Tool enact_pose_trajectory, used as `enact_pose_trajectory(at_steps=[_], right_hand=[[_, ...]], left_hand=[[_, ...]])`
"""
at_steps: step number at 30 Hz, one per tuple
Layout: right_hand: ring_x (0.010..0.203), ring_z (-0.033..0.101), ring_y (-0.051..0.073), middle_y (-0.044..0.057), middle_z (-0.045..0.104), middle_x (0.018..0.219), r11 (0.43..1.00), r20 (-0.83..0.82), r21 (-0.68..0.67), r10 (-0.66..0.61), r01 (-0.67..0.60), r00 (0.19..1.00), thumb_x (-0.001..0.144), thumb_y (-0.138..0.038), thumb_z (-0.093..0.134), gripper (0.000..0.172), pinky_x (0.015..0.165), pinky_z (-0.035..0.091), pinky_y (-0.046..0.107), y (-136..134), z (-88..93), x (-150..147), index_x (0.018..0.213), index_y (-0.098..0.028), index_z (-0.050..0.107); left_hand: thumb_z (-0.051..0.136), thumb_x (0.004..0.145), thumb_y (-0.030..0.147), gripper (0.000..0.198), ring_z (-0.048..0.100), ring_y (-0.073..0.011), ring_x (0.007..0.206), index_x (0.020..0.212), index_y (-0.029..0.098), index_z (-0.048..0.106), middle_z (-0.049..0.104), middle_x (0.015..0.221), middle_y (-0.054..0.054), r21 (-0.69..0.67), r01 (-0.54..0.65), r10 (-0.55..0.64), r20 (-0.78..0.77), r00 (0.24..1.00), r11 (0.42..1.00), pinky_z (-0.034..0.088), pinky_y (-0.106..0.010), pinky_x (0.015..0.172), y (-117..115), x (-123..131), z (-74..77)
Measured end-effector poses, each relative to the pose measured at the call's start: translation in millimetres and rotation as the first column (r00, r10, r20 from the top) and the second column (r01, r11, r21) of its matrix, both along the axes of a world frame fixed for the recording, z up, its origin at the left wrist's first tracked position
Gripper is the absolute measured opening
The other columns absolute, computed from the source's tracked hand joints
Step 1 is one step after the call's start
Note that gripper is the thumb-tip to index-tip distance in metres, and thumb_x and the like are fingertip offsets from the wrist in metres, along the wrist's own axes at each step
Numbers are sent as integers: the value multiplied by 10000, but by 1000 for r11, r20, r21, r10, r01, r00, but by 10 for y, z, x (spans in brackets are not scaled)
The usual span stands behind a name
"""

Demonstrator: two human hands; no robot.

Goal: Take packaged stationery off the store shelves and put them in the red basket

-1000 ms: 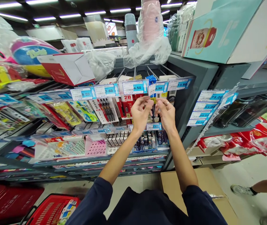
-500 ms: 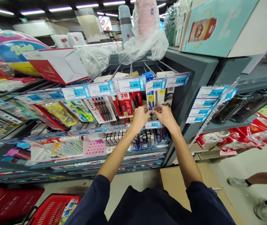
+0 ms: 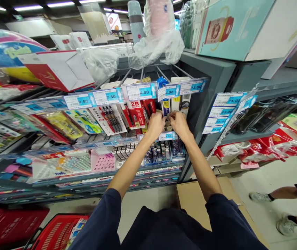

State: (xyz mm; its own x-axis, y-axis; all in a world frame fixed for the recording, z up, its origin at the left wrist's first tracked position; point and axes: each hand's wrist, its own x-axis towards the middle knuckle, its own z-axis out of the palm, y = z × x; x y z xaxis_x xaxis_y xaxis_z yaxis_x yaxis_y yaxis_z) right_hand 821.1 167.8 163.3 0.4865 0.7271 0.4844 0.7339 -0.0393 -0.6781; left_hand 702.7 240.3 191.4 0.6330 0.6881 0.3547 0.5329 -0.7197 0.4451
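Observation:
A slim blue-and-yellow hanging pack [image 3: 166,107] hangs from the shelf hooks under a 4.50 price tag [image 3: 169,91]. My left hand [image 3: 157,124] is closed at its lower left side, and my right hand [image 3: 179,124] is closed at its lower right. The fingertips nearly meet at the pack's bottom end and partly hide it. Left of my left hand hang red 2B packs [image 3: 137,114]. Behind my right hand is a white-and-black card pack [image 3: 184,102].
Carded pens [image 3: 110,119] hang further left. Below are a pink perforated tray [image 3: 103,162] and small boxes. A grey shelf upright [image 3: 203,114] stands close on the right. A red basket [image 3: 51,232] and flattened cardboard [image 3: 192,198] lie on the floor, with another person's legs at right.
The view has shifted slightly, so the shelf appears a little further left and higher. Both my hands stay at the bottom of the blue-and-yellow pack, with fingers slightly further apart.

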Motion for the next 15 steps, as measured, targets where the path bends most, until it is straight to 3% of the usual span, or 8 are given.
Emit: enact_pose_trajectory(at_steps=[6, 11, 15], right_hand=[[996, 680, 291, 191, 743, 1035, 993, 12, 20, -114, 114, 993, 923, -110, 457, 286, 936, 501, 405, -37, 19, -49, 1078, -80, 696], [944, 673, 272, 175, 738, 1010, 995, -37, 63, -80, 82, 996, 920, -141, 502, 238, 936, 514, 408, -27, -33, -49, 1033, -82, 703], [879, 678, 227, 140, 722, 1022, 976, -79, 187, -95, 108, 992, 950, -208, 527, 209, 867, 547, 370, -375, -22, -259, 1033, -114, 694]], left_hand=[[533, 991, 275, 219, 657, -290, 1024, 1009, 136, 701, 707, 998, -172, 39, 35, -36, 38, 999, 999, 477, -398, 919, 25, 108, -79], [564, 984, 307, 218, 652, -289, 1003, 980, 120, 676, 687, 1002, -182, 49, 3, -6, 69, 998, 999, 477, -412, 921, 139, 142, -147], [570, 986, 372, 268, 666, -290, 991, 973, 121, 662, 693, 1000, -183, 80, -27, 17, 116, 993, 996, 486, -404, 905, -65, 30, -29]])
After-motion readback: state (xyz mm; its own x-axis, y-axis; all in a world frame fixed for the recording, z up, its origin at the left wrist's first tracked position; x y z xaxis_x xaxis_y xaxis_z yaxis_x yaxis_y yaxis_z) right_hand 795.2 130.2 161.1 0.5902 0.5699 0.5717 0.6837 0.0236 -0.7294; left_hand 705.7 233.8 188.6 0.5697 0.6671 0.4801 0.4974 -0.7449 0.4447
